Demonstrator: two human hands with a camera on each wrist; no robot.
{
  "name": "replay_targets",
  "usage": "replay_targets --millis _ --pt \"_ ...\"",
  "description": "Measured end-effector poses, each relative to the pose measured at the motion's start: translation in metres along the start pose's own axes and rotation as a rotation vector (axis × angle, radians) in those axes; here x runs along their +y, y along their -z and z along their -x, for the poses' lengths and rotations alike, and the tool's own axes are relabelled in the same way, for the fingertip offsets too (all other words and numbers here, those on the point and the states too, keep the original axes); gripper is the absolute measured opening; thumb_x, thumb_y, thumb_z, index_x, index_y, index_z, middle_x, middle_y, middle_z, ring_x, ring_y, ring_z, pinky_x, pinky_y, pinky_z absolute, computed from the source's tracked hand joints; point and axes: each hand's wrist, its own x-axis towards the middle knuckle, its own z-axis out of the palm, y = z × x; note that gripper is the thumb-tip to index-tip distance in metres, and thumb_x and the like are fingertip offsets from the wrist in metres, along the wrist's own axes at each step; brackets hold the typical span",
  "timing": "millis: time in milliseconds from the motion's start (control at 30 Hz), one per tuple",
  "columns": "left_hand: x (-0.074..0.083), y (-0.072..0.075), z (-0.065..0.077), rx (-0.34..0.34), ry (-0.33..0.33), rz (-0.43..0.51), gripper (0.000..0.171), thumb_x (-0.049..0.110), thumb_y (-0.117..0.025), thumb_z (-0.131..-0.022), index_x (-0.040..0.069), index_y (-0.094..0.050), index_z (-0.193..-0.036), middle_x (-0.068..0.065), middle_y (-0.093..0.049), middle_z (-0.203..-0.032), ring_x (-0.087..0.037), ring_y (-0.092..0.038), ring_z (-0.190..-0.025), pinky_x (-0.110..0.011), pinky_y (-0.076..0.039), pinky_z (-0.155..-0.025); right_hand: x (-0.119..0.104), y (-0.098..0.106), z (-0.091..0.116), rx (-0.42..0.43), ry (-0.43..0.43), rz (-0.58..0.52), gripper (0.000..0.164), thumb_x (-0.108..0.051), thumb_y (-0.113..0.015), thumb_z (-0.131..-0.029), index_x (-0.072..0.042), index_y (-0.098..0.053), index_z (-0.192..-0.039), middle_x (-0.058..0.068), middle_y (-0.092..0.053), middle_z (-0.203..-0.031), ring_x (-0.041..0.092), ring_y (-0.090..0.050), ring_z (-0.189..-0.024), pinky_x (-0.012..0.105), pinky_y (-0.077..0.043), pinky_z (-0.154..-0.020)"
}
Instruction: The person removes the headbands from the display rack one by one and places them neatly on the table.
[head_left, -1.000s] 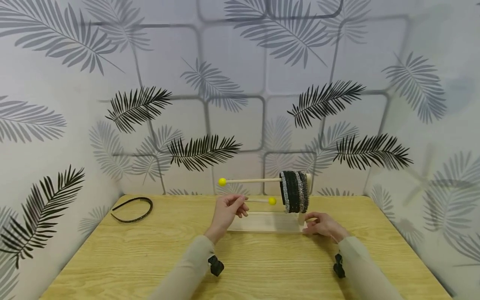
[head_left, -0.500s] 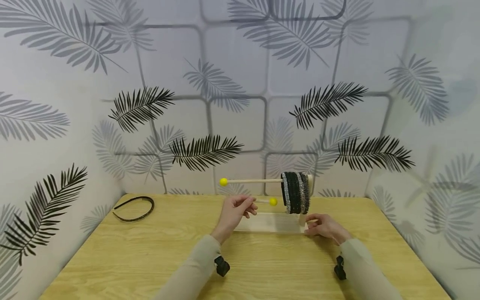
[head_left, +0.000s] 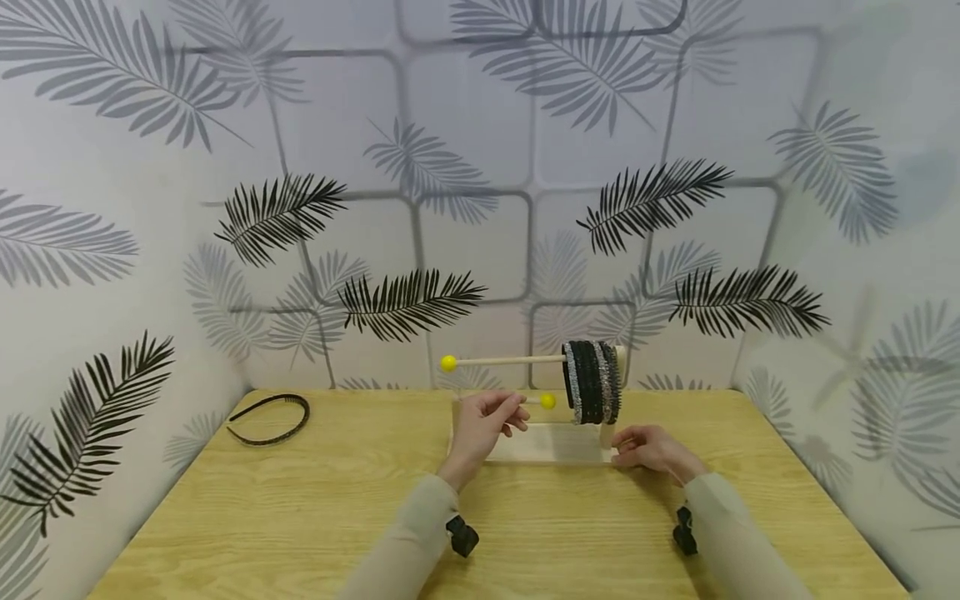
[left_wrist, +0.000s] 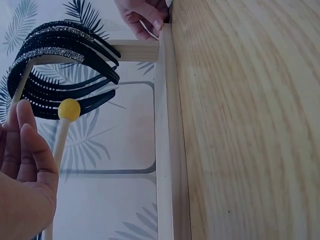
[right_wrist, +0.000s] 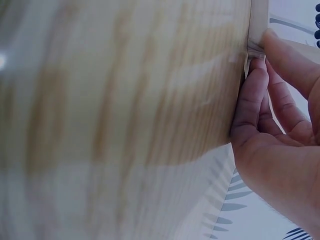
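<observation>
A wooden rack (head_left: pixel 551 444) stands on the table, with a long base and two horizontal rods. A yellow ball caps each rod's end; the lower ball (left_wrist: pixel 69 110) is just ahead of my left hand (head_left: pixel 483 425). That hand hovers in front of the lower rod (left_wrist: pixel 60 142), fingers loosely bent, pointing right. Its thumb and index finger are hidden in the left wrist view. Several black headbands (head_left: pixel 592 383), some with silver glitter, hang on the upper rod (head_left: pixel 510 361). At the base's right end my right hand (right_wrist: pixel 280 110) pinches the corner between thumb and fingers.
Another dark headband (head_left: pixel 270 419) lies by itself at the table's back left. A leaf-patterned wall covering (head_left: pixel 480 242) rises behind the table (head_left: pixel 300 500) and along both sides. The upper rod's yellow ball (head_left: pixel 448 363) juts out to the left.
My left hand has moved right along the lower rod, toward the ball and the headbands. The right hand keeps its grip on the base corner. The view has shifted slightly.
</observation>
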Motion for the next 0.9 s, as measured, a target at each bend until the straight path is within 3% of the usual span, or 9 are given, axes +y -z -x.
replay_targets --millis 400,667,900 --pt "0.001 -0.014 -0.005 -0.034 0.023 -0.002 0.034 0.028 -0.06 -0.099 -0.001 -0.069 -0.115 -0.014 -0.074 -0.093 -0.009 -0.068 -0.073 -0.024 -0.052 -0.063 0.002 0.003 0.001 -0.024 0.007 -0.017 0.026 -0.007 -0.076 -0.084 0.006 -0.069 -0.106 0.007 -0.07 -0.096 0.013 -0.059 -0.079 0.027 -0.049 -0.07" --pt "0.0 -0.022 -0.01 -0.039 -0.007 -0.009 0.032 0.025 -0.062 -0.098 -0.003 -0.07 -0.112 -0.02 -0.073 -0.095 -0.009 -0.069 -0.074 -0.023 -0.053 -0.062 0.003 0.004 0.0 -0.028 -0.001 -0.009 0.027 -0.006 -0.076 -0.084 0.005 -0.07 -0.108 0.009 -0.07 -0.099 0.013 -0.058 -0.078 0.026 -0.048 -0.066" --pt "0.0 -0.032 -0.011 -0.029 -0.006 -0.016 0.024 0.018 -0.062 -0.098 0.0 -0.072 -0.111 -0.025 -0.071 -0.101 -0.034 -0.07 -0.088 -0.036 -0.057 -0.069 0.004 0.004 -0.002 -0.021 -0.001 0.012 0.028 -0.009 -0.078 -0.083 0.004 -0.071 -0.107 0.008 -0.071 -0.099 0.012 -0.058 -0.079 0.027 -0.049 -0.068"
